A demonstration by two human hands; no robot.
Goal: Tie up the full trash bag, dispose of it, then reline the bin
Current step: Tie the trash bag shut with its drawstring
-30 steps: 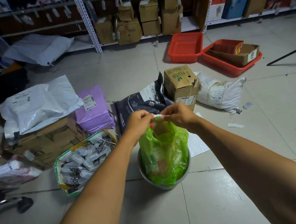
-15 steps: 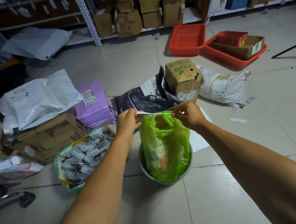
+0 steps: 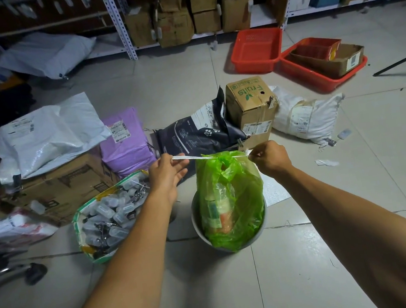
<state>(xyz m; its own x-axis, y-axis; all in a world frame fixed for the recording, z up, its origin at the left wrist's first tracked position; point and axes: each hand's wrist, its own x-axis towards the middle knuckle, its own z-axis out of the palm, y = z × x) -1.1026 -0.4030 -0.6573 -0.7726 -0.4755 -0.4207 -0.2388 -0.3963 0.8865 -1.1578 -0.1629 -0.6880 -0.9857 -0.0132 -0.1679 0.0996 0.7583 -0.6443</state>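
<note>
Left hand [image 3: 167,175]: pinches one end of white tie [image 3: 189,157]. Right hand [image 3: 271,157]: fist gripping the other end; tie taut across neck of green bag [image 3: 230,196]. Bag: upright in grey bin [image 3: 258,237] on tiled floor [image 3: 302,270]. Basket [image 3: 80,237] of small bottles left of bin. Parcels, "Fruits" box [image 3: 251,106] behind. Red trays [image 3: 256,49], shelving [image 3: 117,23] along far wall.

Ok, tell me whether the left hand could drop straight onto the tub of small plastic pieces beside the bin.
Probably yes. The left hand pinches the white drawstring of the green bag and would have to release it, but the tub sits open-topped just below and left of it, with nothing between.
</note>
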